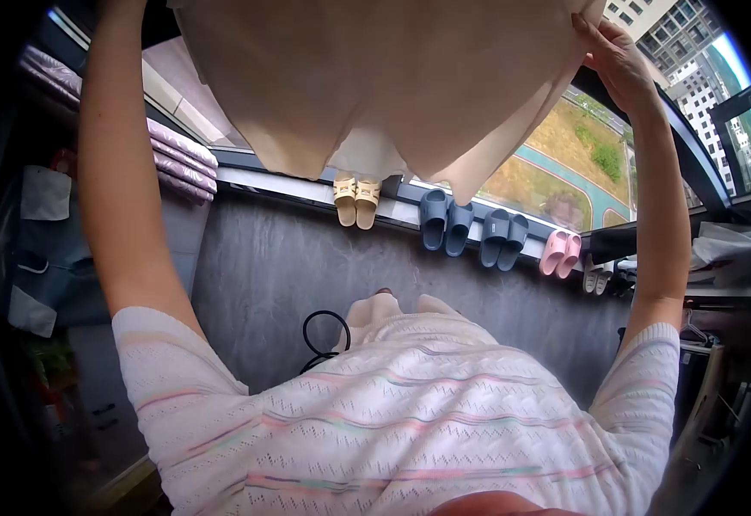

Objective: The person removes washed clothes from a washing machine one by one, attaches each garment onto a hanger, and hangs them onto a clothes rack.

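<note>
Cloth (375, 77) hangs above broad floor (281, 258), right fingers (582, 26) pinching its edge; left fingers I cannot tell.

A broad, plain, cream-beige cloth of thin, soft-looking fabric (375, 77) hangs spread out, its right border pinched in the fingers (593, 33) of the right hand (620, 64). From those fingertips, the border slants down and inward to a drooping, pointed corner, below and to the left of the grip. Farther left from the fingers, the bottom edge rises into a notch, where a paler, whitish layer shows, then dips again in a rounded lobe. Shallow folds cross the surface; beneath the fingers it looks lighter. The top runs out of view.
</note>
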A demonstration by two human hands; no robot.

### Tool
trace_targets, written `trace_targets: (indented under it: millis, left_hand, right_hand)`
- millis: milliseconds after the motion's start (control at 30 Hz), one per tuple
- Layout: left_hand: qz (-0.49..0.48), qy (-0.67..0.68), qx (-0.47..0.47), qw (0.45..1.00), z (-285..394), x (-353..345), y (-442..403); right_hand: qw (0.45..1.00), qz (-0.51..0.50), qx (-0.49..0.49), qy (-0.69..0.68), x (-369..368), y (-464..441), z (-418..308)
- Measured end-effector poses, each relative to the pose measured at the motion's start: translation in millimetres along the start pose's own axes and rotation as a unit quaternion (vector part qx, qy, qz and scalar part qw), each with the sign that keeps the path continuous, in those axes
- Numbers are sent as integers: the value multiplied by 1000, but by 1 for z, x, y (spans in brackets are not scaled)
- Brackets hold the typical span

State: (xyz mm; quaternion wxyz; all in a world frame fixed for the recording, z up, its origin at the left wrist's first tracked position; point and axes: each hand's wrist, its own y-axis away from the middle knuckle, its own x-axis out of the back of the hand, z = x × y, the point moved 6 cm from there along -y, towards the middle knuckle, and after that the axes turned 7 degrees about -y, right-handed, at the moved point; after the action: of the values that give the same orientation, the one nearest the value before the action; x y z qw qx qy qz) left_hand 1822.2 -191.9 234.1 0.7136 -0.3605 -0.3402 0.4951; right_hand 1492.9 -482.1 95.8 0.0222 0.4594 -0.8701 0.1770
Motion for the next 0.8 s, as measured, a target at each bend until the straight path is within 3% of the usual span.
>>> trace_targets:
  millis: [100, 133, 200, 267, 333, 433, 600, 800]
  left_hand:
    - [-61, 47, 63, 995, -47, -6, 66]
    - [-158, 41, 121, 979, -59, -27, 104]
    - [-387, 41, 278, 878, -76, -74, 192]
    - [-578, 20, 316, 752, -104, -106, 269]
    - [-549, -27, 394, 737, -131, -125, 319]
    - [-475, 41, 436, 764, -158, -149, 363]
    - [-352, 231, 513, 748, -172, -167, 395]
    - [-294, 324, 552, 710, -184, -170, 418]
  right_hand:
    - [996, -48, -34, 62, -11, 23, 41]
    - [997, -42, -47, 52, -16, 30, 53]
    - [993, -31, -96, 57, -19, 43, 77]
    - [989, -20, -130, 61, -27, 56, 90]
    - [983, -29, -154, 100, -27, 67, 116]
    - [968, -23, -205, 144, -28, 84, 139]
    - [927, -20, -343, 148, -19, 119, 185]
    - [932, 40, -356, 58, -12, 148, 222]
